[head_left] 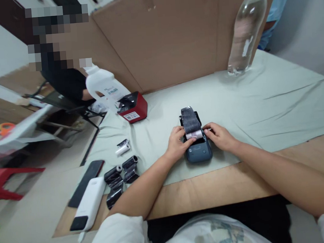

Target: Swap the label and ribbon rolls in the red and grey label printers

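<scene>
A small dark blue label printer [198, 153] lies on the pale green cloth [261, 102] with its lid open. A white paper roll [194, 134] sits across its bay, and a dark strip of paper [190, 119] runs up from the roll. My left hand [177, 144] pinches the roll's left end with curled fingers. My right hand [219, 135] grips the roll's right end and rests against the printer's side.
A red printer [133, 107] and a white jug [104, 86] stand at the back left, a clear bottle [246, 28] at the back right before a cardboard wall. Loose rolls [122, 148], dark strips [121, 175], a phone [86, 183] and a power bank [88, 204] lie left. Another person sits beyond.
</scene>
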`<state>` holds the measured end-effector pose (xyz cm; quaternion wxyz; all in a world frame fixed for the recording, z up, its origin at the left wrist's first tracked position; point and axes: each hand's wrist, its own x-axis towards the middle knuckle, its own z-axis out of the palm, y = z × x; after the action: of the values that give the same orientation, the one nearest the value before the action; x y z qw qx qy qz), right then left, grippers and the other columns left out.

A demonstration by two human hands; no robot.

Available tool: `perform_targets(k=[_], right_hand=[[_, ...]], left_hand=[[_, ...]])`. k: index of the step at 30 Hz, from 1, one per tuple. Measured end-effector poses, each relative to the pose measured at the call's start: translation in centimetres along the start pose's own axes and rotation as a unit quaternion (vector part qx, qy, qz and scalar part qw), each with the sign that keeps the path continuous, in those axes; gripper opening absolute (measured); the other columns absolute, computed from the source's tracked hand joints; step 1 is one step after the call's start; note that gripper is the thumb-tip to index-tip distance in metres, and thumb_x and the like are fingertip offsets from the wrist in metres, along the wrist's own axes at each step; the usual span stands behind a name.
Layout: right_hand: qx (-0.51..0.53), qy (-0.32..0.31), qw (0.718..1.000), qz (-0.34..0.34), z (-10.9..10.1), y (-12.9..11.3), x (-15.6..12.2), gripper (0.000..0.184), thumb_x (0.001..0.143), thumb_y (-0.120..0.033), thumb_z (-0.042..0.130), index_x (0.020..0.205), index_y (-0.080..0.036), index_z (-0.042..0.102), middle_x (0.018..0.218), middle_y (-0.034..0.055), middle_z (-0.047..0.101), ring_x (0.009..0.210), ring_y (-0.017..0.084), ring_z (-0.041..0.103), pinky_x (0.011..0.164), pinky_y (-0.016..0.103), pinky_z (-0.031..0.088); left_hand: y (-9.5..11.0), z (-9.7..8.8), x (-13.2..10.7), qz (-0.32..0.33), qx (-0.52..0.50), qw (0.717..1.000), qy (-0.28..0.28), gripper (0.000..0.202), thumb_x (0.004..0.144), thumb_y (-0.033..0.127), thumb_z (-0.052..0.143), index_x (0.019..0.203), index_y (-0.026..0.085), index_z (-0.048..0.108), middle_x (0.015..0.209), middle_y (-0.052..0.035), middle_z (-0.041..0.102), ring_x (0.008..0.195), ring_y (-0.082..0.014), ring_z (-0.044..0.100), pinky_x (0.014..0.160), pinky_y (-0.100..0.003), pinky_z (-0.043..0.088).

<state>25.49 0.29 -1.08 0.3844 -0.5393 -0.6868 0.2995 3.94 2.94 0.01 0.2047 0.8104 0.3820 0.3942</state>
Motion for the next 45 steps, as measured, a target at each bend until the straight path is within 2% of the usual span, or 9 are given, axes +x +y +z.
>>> perform_targets(k=[5, 10, 18, 27, 33, 37, 40, 43, 45], right_hand=[[0.007, 0.000, 1.000, 0.000, 0.0, 0.0, 0.0, 0.025, 0.090, -0.038, 0.046, 0.099, -0.021, 0.061, 0.090, 0.0057, 0.067, 0.082, 0.020, 0.062, 0.075, 0.033, 0.049], [0.019, -0.001, 1.000, 0.012, 0.1, 0.1, -0.1, 0.028, 0.089, -0.041, 0.044, 0.100, -0.020, 0.061, 0.089, 0.0062, 0.067, 0.081, 0.020, 0.062, 0.073, 0.034, 0.049], [0.037, -0.009, 0.999, 0.033, 0.0, 0.2, -0.2, 0.029, 0.089, -0.042, 0.046, 0.101, -0.020, 0.061, 0.084, 0.0043, 0.066, 0.075, 0.019, 0.061, 0.068, 0.032, 0.049], [0.045, -0.003, 0.999, 0.011, 0.0, -0.1, -0.4, 0.036, 0.087, -0.051, 0.052, 0.103, -0.020, 0.060, 0.090, 0.0059, 0.067, 0.072, 0.017, 0.061, 0.067, 0.033, 0.050], [0.041, -0.033, 0.999, 0.002, -0.2, -0.5, -0.7, 0.047, 0.077, -0.052, 0.066, 0.111, -0.020, 0.056, 0.100, 0.0074, 0.064, 0.072, 0.017, 0.062, 0.066, 0.032, 0.051], [0.001, -0.012, 1.000, 0.008, 0.0, -1.1, -1.0, 0.046, 0.076, -0.049, 0.068, 0.111, -0.021, 0.056, 0.111, 0.0094, 0.061, 0.075, 0.017, 0.062, 0.072, 0.035, 0.052], [-0.019, 0.008, 0.999, 0.028, 0.2, -1.5, -1.2, 0.040, 0.080, -0.049, 0.065, 0.108, -0.022, 0.056, 0.112, 0.0088, 0.061, 0.076, 0.017, 0.062, 0.075, 0.036, 0.052], [-0.026, 0.009, 0.999, 0.032, 0.3, -1.8, -1.3, 0.038, 0.081, -0.048, 0.063, 0.108, -0.022, 0.056, 0.112, 0.0086, 0.061, 0.078, 0.017, 0.063, 0.076, 0.036, 0.052], [-0.025, 0.008, 0.999, 0.032, 0.3, -1.9, -1.3, 0.038, 0.081, -0.048, 0.063, 0.108, -0.023, 0.056, 0.112, 0.0087, 0.062, 0.078, 0.018, 0.063, 0.076, 0.036, 0.051]], left_hand=[[0.2, -0.1, 0.0, 0.004, 0.008, 1.000, -0.009, 0.029, 0.077, 0.047, 0.071, 0.090, 0.021, 0.072, 0.094, -0.0073, 0.063, 0.095, -0.0225, 0.056, 0.086, -0.039, 0.046], [0.5, -0.8, -0.2, 0.006, -0.058, 0.998, -0.014, 0.039, 0.082, 0.055, 0.063, 0.099, 0.021, 0.070, 0.101, -0.0091, 0.064, 0.100, -0.0234, 0.057, 0.091, -0.041, 0.045], [0.6, -1.4, -0.3, 0.087, -0.153, 0.984, -0.019, 0.066, 0.094, 0.064, 0.022, 0.067, 0.021, 0.064, 0.099, -0.0097, 0.065, 0.105, -0.0261, 0.053, 0.097, -0.047, 0.041], [1.9, -2.2, -0.4, 0.120, -0.089, 0.985, -0.083, 0.072, 0.089, 0.070, 0.019, 0.072, 0.025, 0.073, 0.101, -0.0113, 0.066, 0.112, -0.0293, 0.050, 0.102, -0.051, 0.037], [1.6, -2.0, -0.4, 0.145, -0.024, 0.987, -0.065, 0.049, 0.093, 0.054, 0.038, 0.073, 0.023, 0.071, 0.097, -0.0101, 0.064, 0.108, -0.0274, 0.049, 0.098, -0.048, 0.038], [1.2, -1.5, -0.5, 0.087, 0.045, 0.995, 0.025, 0.034, 0.093, 0.044, 0.047, 0.083, 0.022, 0.070, 0.102, -0.0097, 0.059, 0.105, -0.0247, 0.050, 0.098, -0.046, 0.039], [0.3, -1.0, -0.5, -0.003, 0.021, 0.995, 0.094, 0.037, 0.093, 0.048, 0.046, 0.112, 0.022, 0.063, 0.121, -0.0122, 0.052, 0.119, -0.0261, 0.046, 0.103, -0.046, 0.037], [-0.9, -0.4, -0.4, -0.074, -0.095, 0.991, 0.063, 0.056, 0.094, 0.058, 0.037, 0.140, 0.027, 0.039, 0.144, -0.0136, 0.040, 0.135, -0.0262, 0.037, 0.107, -0.046, 0.034], [-1.5, -0.2, -0.3, -0.102, -0.175, 0.979, 0.028, 0.062, 0.095, 0.062, 0.028, 0.147, 0.029, 0.026, 0.148, -0.0130, 0.039, 0.138, -0.0243, 0.037, 0.107, -0.044, 0.035]])
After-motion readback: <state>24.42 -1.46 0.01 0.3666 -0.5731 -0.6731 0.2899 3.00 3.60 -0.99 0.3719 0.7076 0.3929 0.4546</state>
